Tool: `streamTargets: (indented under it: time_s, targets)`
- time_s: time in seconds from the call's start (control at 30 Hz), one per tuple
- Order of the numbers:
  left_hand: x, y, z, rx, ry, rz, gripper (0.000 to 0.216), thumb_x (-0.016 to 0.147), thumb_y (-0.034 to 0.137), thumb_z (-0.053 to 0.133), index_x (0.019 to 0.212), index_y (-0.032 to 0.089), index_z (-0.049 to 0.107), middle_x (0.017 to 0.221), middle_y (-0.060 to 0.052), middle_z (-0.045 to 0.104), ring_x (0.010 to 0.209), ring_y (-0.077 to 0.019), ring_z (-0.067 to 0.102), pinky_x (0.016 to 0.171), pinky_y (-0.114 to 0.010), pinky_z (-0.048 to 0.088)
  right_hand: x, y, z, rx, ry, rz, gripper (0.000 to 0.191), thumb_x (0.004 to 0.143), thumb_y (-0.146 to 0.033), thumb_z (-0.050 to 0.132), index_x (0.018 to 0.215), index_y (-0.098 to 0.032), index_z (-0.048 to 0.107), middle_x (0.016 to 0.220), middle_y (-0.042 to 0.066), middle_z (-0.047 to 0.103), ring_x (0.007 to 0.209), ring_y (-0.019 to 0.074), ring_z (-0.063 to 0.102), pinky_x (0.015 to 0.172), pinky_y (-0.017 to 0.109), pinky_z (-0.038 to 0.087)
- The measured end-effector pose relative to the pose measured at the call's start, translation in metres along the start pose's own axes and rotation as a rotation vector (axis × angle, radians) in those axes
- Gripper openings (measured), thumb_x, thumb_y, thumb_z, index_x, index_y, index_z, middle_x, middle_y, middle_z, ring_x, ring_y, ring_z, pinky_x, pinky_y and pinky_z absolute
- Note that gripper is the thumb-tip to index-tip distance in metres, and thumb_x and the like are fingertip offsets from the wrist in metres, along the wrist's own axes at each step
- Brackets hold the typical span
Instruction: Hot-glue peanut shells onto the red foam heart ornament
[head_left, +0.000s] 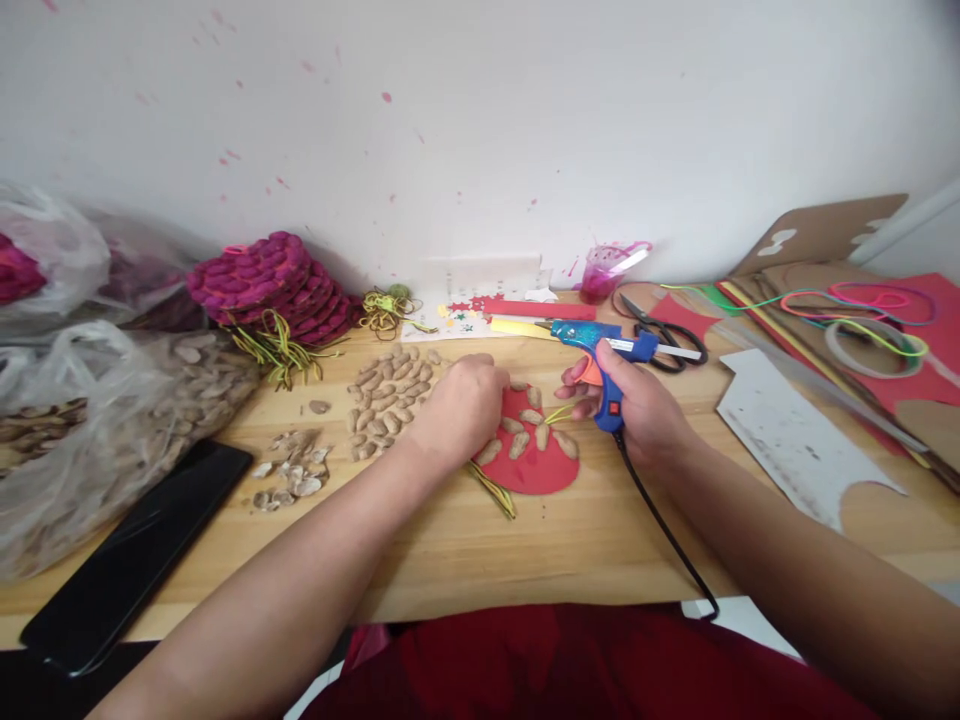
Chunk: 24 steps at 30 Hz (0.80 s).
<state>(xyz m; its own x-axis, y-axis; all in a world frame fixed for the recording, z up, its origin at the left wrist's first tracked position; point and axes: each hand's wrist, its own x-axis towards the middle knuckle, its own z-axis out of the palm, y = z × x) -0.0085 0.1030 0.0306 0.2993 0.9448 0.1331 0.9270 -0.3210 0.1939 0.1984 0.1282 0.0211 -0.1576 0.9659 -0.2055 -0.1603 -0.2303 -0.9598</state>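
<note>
A blue hot glue gun [611, 385] is gripped in my right hand [651, 410], fingers near its orange trigger and nozzle pointing left. Closed over the left edge of a round red card [540, 475] is my left hand [469, 405]; its fingertips and whatever they hold are hidden. Several peanuts [520, 440] lie on the card. Yellow-green cords [495, 490] stick out from the card's lower left, and another bit of cord shows at its right. Loose peanuts [386, 395] are spread on the wooden table just left of my left hand.
On the left are plastic bags of peanuts [172, 400], a black phone [142, 550], broken shells [296, 475] and stacked magenta discs [277, 285]. Behind the glue gun lie scissors [667, 340] and a pink-stained cup [604, 270]. Cardboard scraps [802, 430] cover the right; the gun's cord [664, 525] crosses the front edge.
</note>
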Motion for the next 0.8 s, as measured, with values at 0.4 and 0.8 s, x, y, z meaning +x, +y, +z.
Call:
streamTargets:
  time_s: [0.4,0.8]
  targets:
    - [-0.004,-0.01,-0.014,-0.054,0.066,-0.08,0.024,0.094,0.02,0.054,0.096,0.017,0.077,0.091,-0.01,0.075,0.084,-0.0205,0.068,0.079,-0.03,0.049,0.002,-0.001,0.001,0.037,-0.068,-0.082,0.046,0.079,-0.062,0.075,0.077,-0.017,0.066,0.082,0.007,0.071,0.073,0.0197,0.073,0.049,0.022,0.053]
    - [-0.079,0.024,-0.022,-0.178,-0.025,-0.282,0.013,0.089,0.03,0.07,0.093,0.021,0.062,0.092,-0.003,0.074,0.079,-0.0197,0.067,0.072,-0.03,0.046,0.009,0.008,-0.01,-0.06,-0.122,-0.116,0.052,0.079,-0.068,0.072,0.077,-0.017,0.067,0.083,0.008,0.073,0.076,0.0197,0.076,0.059,0.023,0.06]
